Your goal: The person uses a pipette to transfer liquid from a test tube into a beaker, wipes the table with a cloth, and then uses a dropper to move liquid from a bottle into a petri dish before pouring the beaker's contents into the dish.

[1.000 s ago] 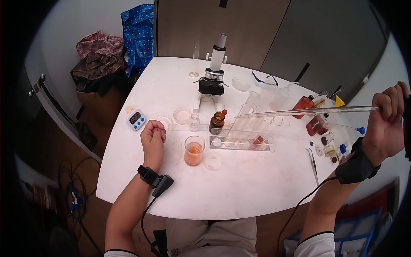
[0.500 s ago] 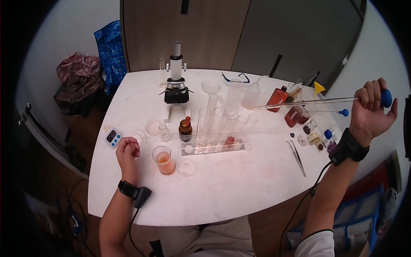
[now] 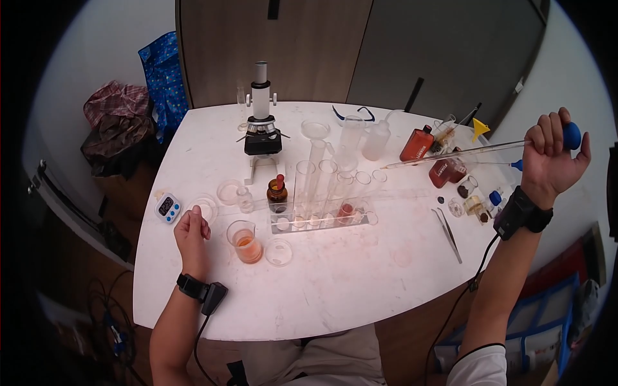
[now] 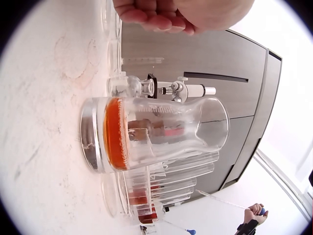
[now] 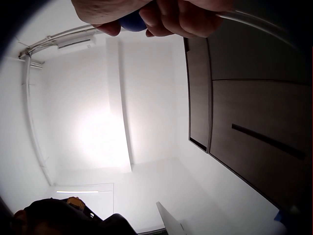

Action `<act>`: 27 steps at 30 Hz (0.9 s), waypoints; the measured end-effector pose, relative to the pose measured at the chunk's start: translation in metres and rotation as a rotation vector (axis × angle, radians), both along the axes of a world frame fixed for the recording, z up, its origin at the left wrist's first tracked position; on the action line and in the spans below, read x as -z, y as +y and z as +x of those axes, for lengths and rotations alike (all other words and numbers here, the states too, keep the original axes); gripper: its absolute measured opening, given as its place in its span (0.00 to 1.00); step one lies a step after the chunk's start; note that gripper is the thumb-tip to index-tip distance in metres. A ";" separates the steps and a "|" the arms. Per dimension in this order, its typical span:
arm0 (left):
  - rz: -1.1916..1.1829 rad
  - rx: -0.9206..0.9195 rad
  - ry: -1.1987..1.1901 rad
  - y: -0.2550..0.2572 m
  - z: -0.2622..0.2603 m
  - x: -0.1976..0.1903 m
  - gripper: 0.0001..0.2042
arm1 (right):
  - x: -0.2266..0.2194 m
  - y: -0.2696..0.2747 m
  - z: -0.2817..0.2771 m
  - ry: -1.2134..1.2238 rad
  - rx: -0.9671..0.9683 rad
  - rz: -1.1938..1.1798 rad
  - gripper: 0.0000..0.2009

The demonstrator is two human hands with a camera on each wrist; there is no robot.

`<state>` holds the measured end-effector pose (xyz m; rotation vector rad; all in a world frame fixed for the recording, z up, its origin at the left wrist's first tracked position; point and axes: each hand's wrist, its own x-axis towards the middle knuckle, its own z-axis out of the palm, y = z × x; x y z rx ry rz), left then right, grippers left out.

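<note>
Head view: right hand (image 3: 552, 154) grips a long glass pipette (image 3: 460, 153) by its blue bulb (image 3: 571, 136), raised above the table's (image 3: 360, 283) right side; left hand (image 3: 192, 230) rests loosely curled, empty, beside the orange-filled beaker (image 3: 245, 241)

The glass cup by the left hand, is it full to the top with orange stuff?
No, the glass cup holds orange liquid only near its bottom; the upper part is clear.

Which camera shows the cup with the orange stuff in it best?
The left wrist view: the glass beaker fills the frame, lying sideways in the picture, its orange liquid plain to see. The head view shows the beaker small, on the table beside the left hand. The right wrist view misses it.
</note>
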<state>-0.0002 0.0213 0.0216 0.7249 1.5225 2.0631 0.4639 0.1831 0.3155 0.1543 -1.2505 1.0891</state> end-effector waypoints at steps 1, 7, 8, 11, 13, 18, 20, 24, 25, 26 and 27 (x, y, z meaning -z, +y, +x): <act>0.000 0.000 -0.001 -0.001 0.000 -0.001 0.18 | 0.000 -0.001 -0.004 -0.003 0.000 -0.003 0.18; -0.041 0.026 0.067 -0.003 -0.002 -0.002 0.21 | 0.002 0.000 -0.035 -0.057 -0.090 -0.018 0.17; -0.044 0.020 0.074 -0.002 -0.002 -0.001 0.21 | 0.003 0.000 -0.041 -0.077 -0.126 -0.021 0.17; -0.043 0.017 0.079 -0.003 -0.002 -0.001 0.22 | 0.006 0.003 -0.062 -0.094 -0.088 -0.062 0.17; -0.036 0.020 0.076 -0.002 -0.002 -0.001 0.22 | 0.006 0.004 -0.077 -0.115 -0.045 -0.107 0.18; -0.046 0.040 0.019 -0.003 0.000 -0.003 0.17 | 0.005 0.017 -0.104 -0.176 -0.074 -0.122 0.18; -0.034 0.055 -0.001 -0.003 -0.002 -0.001 0.14 | 0.009 0.028 -0.115 -0.230 -0.064 -0.163 0.18; 0.035 0.104 -0.037 -0.005 -0.003 -0.002 0.07 | 0.023 0.039 -0.137 -0.317 -0.052 -0.212 0.17; 0.033 0.100 -0.037 -0.005 -0.004 -0.002 0.07 | 0.027 0.041 -0.139 -0.346 -0.046 -0.197 0.17; 0.046 0.118 -0.023 -0.004 -0.006 0.000 0.06 | 0.030 0.044 -0.141 -0.348 -0.051 -0.199 0.17; 0.058 0.135 -0.010 -0.005 -0.006 0.002 0.07 | 0.033 0.046 -0.142 -0.354 -0.062 -0.203 0.17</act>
